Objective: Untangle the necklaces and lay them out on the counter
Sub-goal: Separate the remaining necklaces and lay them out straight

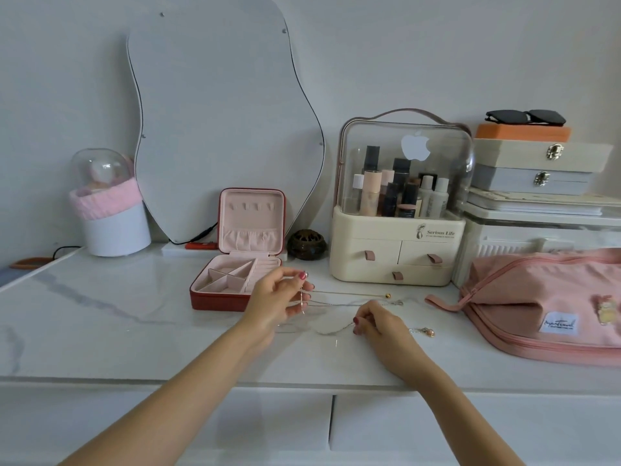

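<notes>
head view: the left hand (275, 297) is raised just above the counter (100, 317), thumb and forefinger pinching thin chains (342, 297) that run right, one ending in a gold bead (388, 295). the right hand (379, 326) rests on the counter, fingers curled, pinching a silver chain (332, 329); a pendant (426, 331) lies just beside it. an open red box (232, 284) sits behind the left hand, a pink bag (554, 304) at right.
</notes>
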